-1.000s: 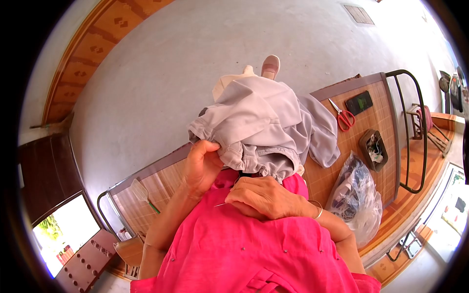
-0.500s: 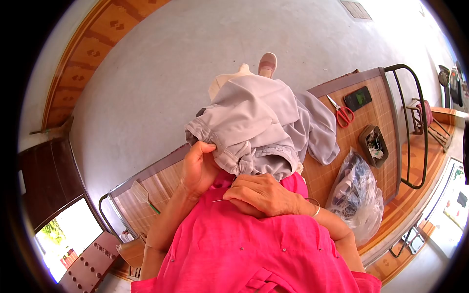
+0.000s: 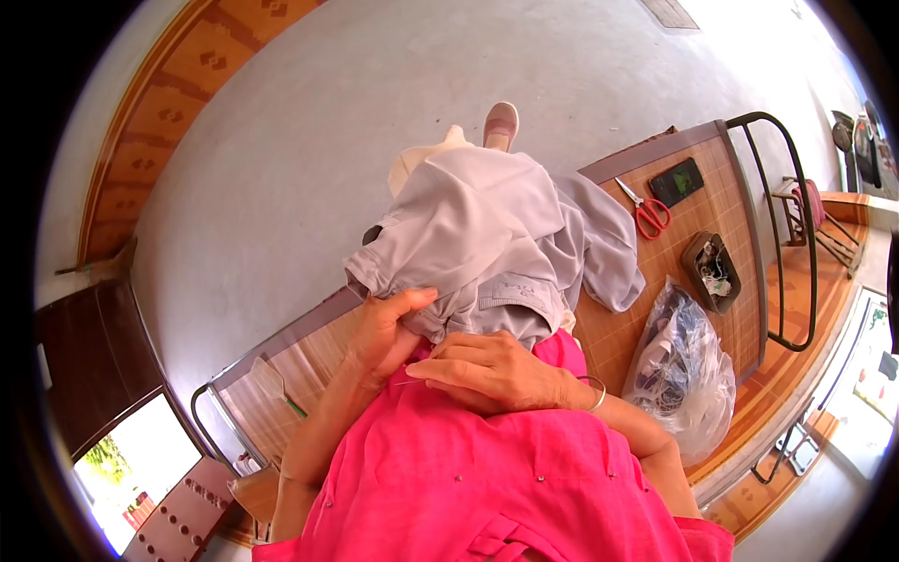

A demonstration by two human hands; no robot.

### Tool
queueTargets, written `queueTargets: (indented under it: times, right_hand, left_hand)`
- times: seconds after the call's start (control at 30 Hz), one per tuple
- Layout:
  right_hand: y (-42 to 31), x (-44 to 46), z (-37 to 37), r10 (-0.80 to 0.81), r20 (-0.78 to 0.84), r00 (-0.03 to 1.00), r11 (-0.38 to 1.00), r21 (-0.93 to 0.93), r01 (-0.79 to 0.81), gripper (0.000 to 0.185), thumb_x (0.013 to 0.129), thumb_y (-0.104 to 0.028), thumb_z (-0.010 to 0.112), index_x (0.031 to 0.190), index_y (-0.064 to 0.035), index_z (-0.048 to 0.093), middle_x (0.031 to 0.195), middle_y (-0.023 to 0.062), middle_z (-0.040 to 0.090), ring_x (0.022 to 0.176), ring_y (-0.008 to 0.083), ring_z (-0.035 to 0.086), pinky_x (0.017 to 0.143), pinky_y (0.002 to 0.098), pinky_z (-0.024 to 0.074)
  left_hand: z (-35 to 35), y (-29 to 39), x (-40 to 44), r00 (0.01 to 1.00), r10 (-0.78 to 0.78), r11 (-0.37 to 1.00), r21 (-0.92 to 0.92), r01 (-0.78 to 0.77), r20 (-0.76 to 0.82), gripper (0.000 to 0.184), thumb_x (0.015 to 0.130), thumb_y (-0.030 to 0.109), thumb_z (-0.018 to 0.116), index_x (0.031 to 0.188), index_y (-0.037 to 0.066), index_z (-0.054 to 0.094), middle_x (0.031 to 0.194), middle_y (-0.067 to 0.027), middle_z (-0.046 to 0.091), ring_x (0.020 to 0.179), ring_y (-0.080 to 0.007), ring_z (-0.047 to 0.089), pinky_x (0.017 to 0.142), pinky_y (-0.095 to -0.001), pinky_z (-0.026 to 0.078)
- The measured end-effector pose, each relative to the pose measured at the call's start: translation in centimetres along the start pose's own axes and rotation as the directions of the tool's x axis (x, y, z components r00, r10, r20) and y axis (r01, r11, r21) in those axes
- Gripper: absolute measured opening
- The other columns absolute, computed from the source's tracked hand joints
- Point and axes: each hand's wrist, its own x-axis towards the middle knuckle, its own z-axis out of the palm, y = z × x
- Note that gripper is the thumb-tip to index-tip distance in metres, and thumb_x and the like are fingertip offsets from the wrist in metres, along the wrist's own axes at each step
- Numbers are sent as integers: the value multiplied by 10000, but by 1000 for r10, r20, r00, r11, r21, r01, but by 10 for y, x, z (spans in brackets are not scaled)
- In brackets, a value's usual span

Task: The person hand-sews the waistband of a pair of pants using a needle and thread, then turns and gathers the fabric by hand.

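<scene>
A pair of light grey trousers (image 3: 473, 211) lies bunched over my lap, with its waistband edge toward me. My left hand (image 3: 382, 330) is closed on that edge, thumb on top of the cloth and fingers curled beneath. Just beside it, my right hand (image 3: 501, 373) is closed with a thin needle (image 3: 408, 381) sticking out to the left between the fingertips. Any thread on the needle is too fine to make out. The right fingers also touch the near edge of the trousers.
On the bed-like bench to my right are red-handled scissors (image 3: 648, 214), a phone (image 3: 676, 181), an open box of small items (image 3: 712, 272) and a clear plastic bag (image 3: 679, 384). A fly swatter (image 3: 274, 384) lies at left. A metal rail (image 3: 807, 234) bounds the bench's right end.
My left thumb has slid right over the cloth, bunching the waistband more. My right fingers have shifted, and the needle shows a little farther left. The view has moved slightly.
</scene>
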Motion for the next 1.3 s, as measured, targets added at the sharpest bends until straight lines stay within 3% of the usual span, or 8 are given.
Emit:
queueTargets:
  times: [0.1,0.4,0.53,0.67,0.87,1.0,1.2,1.3]
  right_hand:
    - [13,-6,5,-79,-98,992,997,12,80,322,765,36,694,1069,-11,602,847,88,619,753,218,641,519,323,497]
    - [9,-8,-6,308,-361,880,950,163,-265,323,816,62,595,1123,-35,617,799,97,605,627,205,591,575,291,494]
    - [14,-16,-17,706,-271,654,664,576,-477,311,944,13,504,1250,-25,547,776,37,582,679,88,561,612,262,474]
    - [9,-13,-18,717,-229,659,625,629,-462,227,966,-29,516,1185,-15,576,783,31,602,697,75,568,608,263,482]
    - [15,-8,-3,246,-290,925,956,-86,-281,164,843,10,633,1001,-33,635,863,74,575,714,196,638,543,292,507]
    - [16,-4,-3,152,-213,965,895,-385,-226,209,783,-66,706,979,-67,634,932,63,545,721,224,625,538,325,515]
    - [23,-3,-13,141,-354,924,932,-268,-245,240,785,-119,736,1007,-78,655,968,75,590,749,230,638,581,333,532]
    - [47,-12,-44,359,-584,728,840,-137,-525,242,829,-120,711,1048,-33,657,1011,124,610,751,283,635,638,337,528]
  left_hand:
    - [-11,-2,7,1000,7,997,-81,-6,12,494,889,-48,527,1370,18,434,1299,-107,556,1200,-230,545,1035,-394,446]
    - [-22,-1,19,998,-44,968,-245,54,48,428,928,22,505,1354,13,459,1326,-123,552,1241,-264,523,1085,-428,404]
    - [-19,0,19,995,17,966,-259,8,93,433,943,62,518,1369,19,450,1357,-124,536,1260,-272,511,1089,-443,394]
    - [-12,-1,19,994,61,967,-251,-37,86,429,967,128,501,1376,13,446,1365,-129,536,1269,-285,505,1091,-448,386]
    - [-2,-8,23,988,24,946,-323,27,154,442,1001,222,479,1396,31,424,1396,-112,506,1297,-281,467,1111,-449,347]
    - [1,-11,24,976,10,937,-343,68,219,493,1021,302,417,1425,21,389,1428,-130,474,1315,-306,446,1115,-468,337]
    - [7,-9,20,973,38,902,-426,64,226,478,1000,261,473,1411,28,403,1422,-124,478,1322,-295,439,1126,-465,322]
    - [6,-12,17,983,66,918,-397,7,171,477,983,231,501,1406,27,416,1423,-121,481,1324,-294,441,1125,-465,324]
